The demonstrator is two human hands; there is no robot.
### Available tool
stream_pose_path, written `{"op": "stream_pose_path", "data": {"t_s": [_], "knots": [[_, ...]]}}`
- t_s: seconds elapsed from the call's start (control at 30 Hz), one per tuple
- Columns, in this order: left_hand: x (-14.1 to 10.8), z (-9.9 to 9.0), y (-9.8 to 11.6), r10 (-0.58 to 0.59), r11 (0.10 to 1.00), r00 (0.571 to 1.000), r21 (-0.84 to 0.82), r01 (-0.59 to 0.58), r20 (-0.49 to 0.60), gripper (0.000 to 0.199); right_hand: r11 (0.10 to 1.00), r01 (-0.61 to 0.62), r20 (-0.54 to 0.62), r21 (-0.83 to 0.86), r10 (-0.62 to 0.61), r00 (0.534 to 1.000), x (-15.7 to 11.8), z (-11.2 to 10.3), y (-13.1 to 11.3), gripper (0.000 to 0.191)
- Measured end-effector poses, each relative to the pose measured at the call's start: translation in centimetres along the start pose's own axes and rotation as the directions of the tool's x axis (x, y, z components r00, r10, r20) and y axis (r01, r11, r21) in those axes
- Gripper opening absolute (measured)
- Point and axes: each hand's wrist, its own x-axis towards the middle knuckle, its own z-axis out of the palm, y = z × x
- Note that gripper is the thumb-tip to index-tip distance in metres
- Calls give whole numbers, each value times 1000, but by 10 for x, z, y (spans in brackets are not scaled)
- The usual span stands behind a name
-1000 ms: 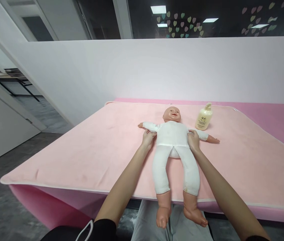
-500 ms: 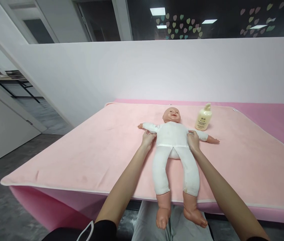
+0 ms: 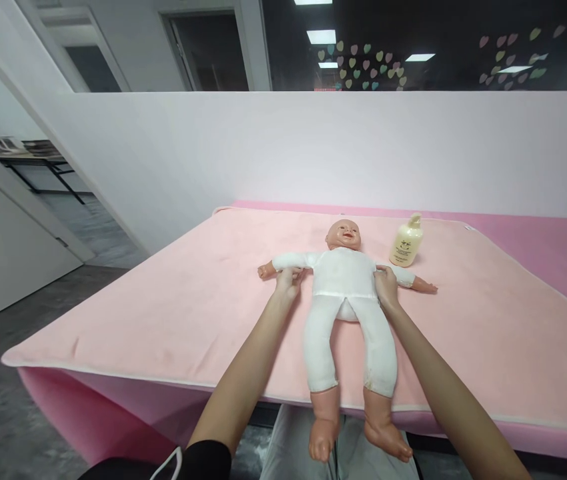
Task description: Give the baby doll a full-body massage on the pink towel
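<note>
A baby doll (image 3: 346,273) with a white cloth body lies face up on a pink blanket (image 3: 183,293), its arms spread and its feet hanging over the near edge. My left hand (image 3: 290,280) is closed at the doll's arm on the left side, the fingers partly under the sleeve. At the other side of the torso, my right hand (image 3: 386,283) is closed against the doll's upper arm near the armpit. A pale yellow pump bottle (image 3: 406,241) stands beyond the doll's arm on the right.
Behind the table rises a white wall (image 3: 313,147) with a dark window above it. Pink table covering (image 3: 553,257) shows at the back right. My lap is under the near edge, below the doll's feet.
The doll's arm on the left has swung outward and now lies straighter, and my left hand has shifted slightly left with it. My right hand has stayed in place. The view has tilted slightly upward.
</note>
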Motion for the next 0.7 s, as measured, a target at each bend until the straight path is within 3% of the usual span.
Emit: {"op": "stream_pose_path", "data": {"t_s": [0.13,0.33,0.53,0.7], "knots": [[-6,0,-1,-28,1000,998,-2,28,-48,28,1000,-12,-16,-15,12,1000,0,0,-1,32],[-30,10,0,-166,986,979,-45,161,-120,22,999,-52,-69,2,52,996,8,0,4,33],[-43,17,1,-292,956,956,20,293,-39,15,998,-48,-68,36,50,996,13,2,12,34],[-42,16,-2,-306,952,952,3,306,-19,14,996,-80,-42,43,82,996,12,1,9,34]]}}
